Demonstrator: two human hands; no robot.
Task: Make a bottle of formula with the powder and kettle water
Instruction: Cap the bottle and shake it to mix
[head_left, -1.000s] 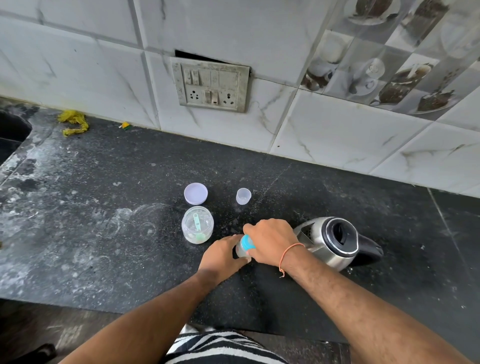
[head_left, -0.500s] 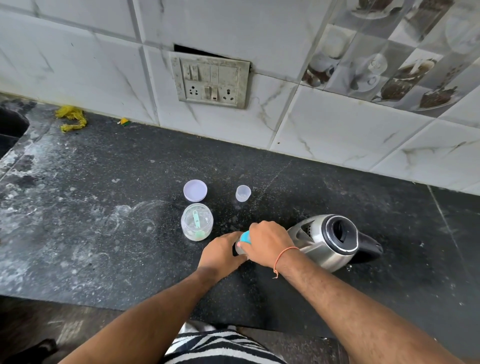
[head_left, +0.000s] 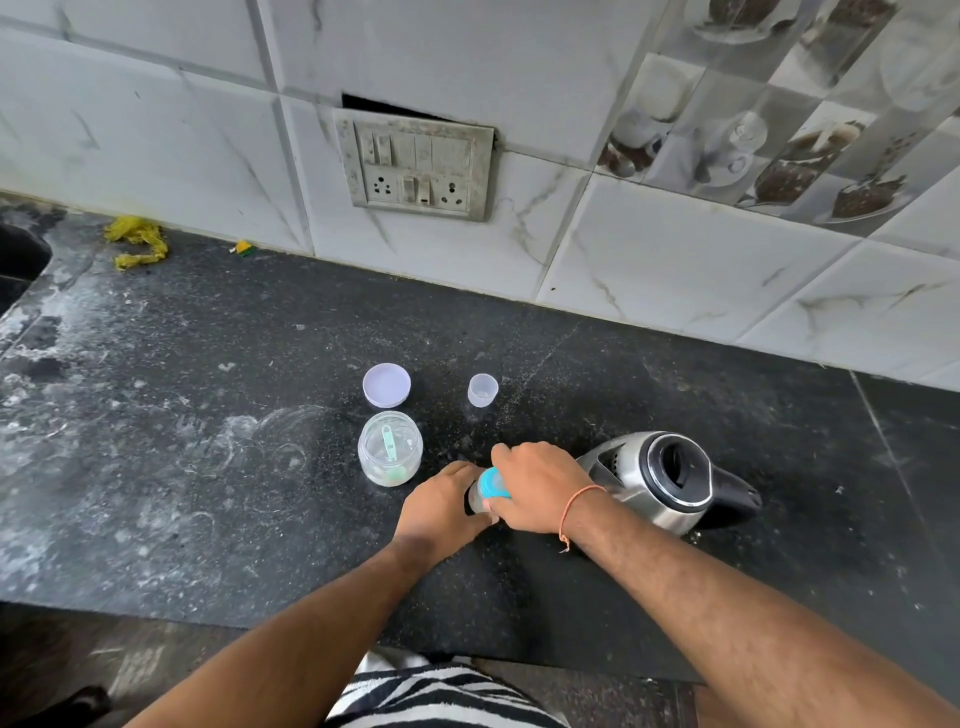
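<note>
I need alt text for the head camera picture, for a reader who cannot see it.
Two hands hold a baby bottle on a dark counter: left hand on the body, right hand over its blue collar. An open powder jar stands left, a steel kettle right.

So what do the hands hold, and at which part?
Both hold the baby bottle: left hand around its body, right hand on the blue collar.

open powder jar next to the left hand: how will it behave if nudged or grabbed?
The jar looks like thin clear plastic with only a little powder at the bottom, so it is probably light and would slide on the counter rather than resist. Squat and wide, it seems unlikely to tip. Its lid lies apart, so a knock might spill powder or shift the scoop inside.
</note>
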